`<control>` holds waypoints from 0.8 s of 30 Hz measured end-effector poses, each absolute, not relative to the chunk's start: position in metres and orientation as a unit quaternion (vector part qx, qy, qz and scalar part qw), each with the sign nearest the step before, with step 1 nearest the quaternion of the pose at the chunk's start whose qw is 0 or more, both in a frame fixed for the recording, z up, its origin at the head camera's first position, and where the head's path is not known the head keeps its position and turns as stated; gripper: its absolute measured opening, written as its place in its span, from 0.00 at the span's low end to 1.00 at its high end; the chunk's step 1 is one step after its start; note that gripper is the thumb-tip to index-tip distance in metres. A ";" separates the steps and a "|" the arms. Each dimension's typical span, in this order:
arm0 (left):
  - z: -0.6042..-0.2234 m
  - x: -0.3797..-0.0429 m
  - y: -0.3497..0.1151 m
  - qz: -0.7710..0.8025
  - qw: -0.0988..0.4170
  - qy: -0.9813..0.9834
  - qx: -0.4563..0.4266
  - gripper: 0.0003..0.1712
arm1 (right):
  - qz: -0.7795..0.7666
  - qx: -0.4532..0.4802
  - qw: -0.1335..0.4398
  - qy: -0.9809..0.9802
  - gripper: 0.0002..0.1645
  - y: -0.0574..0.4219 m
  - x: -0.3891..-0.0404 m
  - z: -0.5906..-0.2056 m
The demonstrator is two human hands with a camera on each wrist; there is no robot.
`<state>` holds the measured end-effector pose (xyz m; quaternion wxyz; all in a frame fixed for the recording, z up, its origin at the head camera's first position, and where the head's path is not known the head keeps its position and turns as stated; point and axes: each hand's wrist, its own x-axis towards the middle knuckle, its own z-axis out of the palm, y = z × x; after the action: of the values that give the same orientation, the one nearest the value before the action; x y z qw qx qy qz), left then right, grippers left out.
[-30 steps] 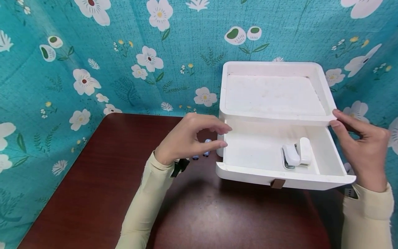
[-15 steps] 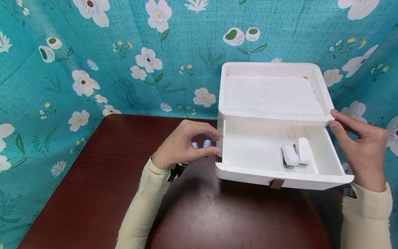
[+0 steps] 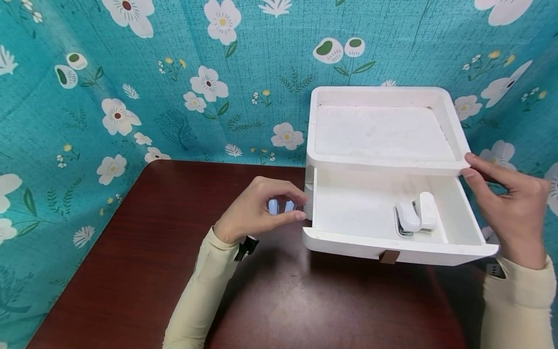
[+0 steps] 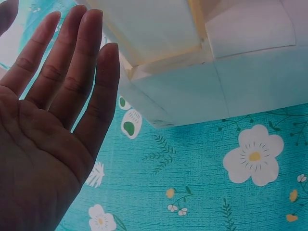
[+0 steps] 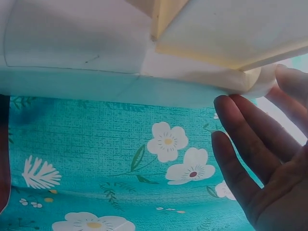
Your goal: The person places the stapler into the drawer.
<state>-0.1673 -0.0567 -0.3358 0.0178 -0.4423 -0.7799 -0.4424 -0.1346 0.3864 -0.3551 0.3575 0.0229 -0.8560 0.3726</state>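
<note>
A white drawer box (image 3: 383, 169) with a tray-like top stands at the right, its drawer (image 3: 348, 208) pulled out. My right hand (image 3: 510, 198) holds the box's front right corner between thumb and index finger; the other fingers extend in the right wrist view. My left hand (image 3: 266, 208) is beside the box's left side, index finger and thumb apart in a curve, fingertips right at the wall. Its fingers (image 4: 82, 62) look mostly straight in the left wrist view. In the drawer lie a white stapler (image 3: 408, 217) and another white object (image 3: 427, 211) touching it.
Two small light-blue objects (image 3: 273, 206) lie behind my left hand, partly hidden by it. A brown pull tab (image 3: 389, 257) sits on the drawer front. The dark red-brown table (image 3: 174, 218) extends left, and a teal floral cloth (image 3: 196, 116) hangs behind.
My left hand has moved slightly down and left, from overlapping the drawer's left edge to just outside the box's side. My right hand has stayed at the corner; the drawer stays out.
</note>
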 end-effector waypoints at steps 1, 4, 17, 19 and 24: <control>-0.337 -0.167 -0.057 -0.444 0.016 -0.780 -0.441 0.16 | 0.371 0.020 0.354 -0.858 0.19 0.387 -0.134 -0.355; -0.339 -0.166 -0.056 -0.444 0.012 -0.783 -0.436 0.15 | 0.366 0.026 0.349 -0.862 0.20 0.388 -0.132 -0.355; -0.349 -0.163 -0.057 -0.441 0.004 -0.789 -0.427 0.15 | 0.328 -0.020 0.306 -0.893 0.21 0.394 -0.121 -0.351; -0.349 -0.162 -0.057 -0.441 0.005 -0.789 -0.428 0.14 | 0.330 0.003 0.312 -0.891 0.21 0.396 -0.120 -0.351; -0.350 -0.161 -0.056 -0.441 0.003 -0.787 -0.431 0.14 | 0.338 0.068 0.323 -0.881 0.19 0.400 -0.118 -0.347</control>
<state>-0.1611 -0.0563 -0.3504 0.0028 -0.4312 -0.7869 -0.4413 -0.1179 0.4004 -0.3467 0.3230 0.0680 -0.8813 0.3383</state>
